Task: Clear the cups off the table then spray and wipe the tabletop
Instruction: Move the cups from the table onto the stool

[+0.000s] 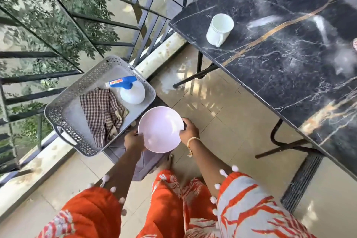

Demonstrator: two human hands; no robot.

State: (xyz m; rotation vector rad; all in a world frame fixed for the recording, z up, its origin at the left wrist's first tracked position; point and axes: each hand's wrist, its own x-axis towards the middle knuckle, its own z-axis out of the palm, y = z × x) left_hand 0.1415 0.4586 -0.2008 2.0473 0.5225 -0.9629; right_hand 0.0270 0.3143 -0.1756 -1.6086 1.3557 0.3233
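A pale pink bowl (160,129) is held over a low grey stool (148,162). My left hand (133,139) grips its near-left rim and my right hand (189,130) grips its right rim. A white cup (219,29) stands on the black marble tabletop (286,48) near its far-left corner, well away from both hands. In a grey basket (63,120) to the left lie a white spray bottle with a blue head (129,90) and a checked cloth (103,114).
A dark metal railing (116,23) with glass runs along the left, right behind the basket. The table's black folding legs (278,141) stand on the shiny tiled floor. A floor drain grate (301,181) lies under the table's near edge.
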